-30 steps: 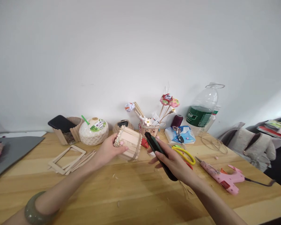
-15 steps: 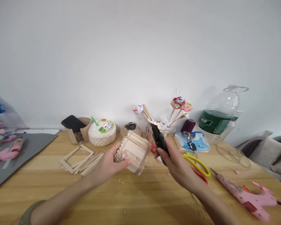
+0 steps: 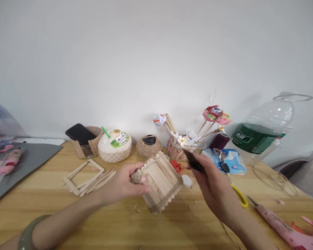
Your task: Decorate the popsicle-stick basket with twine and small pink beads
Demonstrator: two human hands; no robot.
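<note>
My left hand [image 3: 125, 183] grips one side of a small craft-stick box [image 3: 163, 178], thumb across its face. The box is tilted above the table, with scalloped edges of rounded stick ends and a pink flower [image 3: 143, 179] near my thumb. My right hand [image 3: 215, 187] is closed round a long dark tool [image 3: 193, 162], which points up and left, apart from the box. My fingers hide much of this tool, so its exact kind is unclear. Between the two hands, a white round disc [image 3: 186, 181] and a red piece [image 3: 176, 166] lie on the table.
Loose craft sticks [image 3: 97, 182] and a stick frame [image 3: 73, 177] lie left. Along the wall stand a stick holder with a phone [image 3: 80, 134], a white coconut [image 3: 115, 149], twine [image 3: 149, 147] and a large bottle [image 3: 263, 128]. A pink glue gun [image 3: 279, 222] and yellow-handled scissors [image 3: 241, 196] lie right.
The box has turned and come slightly lower and to the right in my left hand. My right hand has moved away to the right with the dark tool, widening the gap.
</note>
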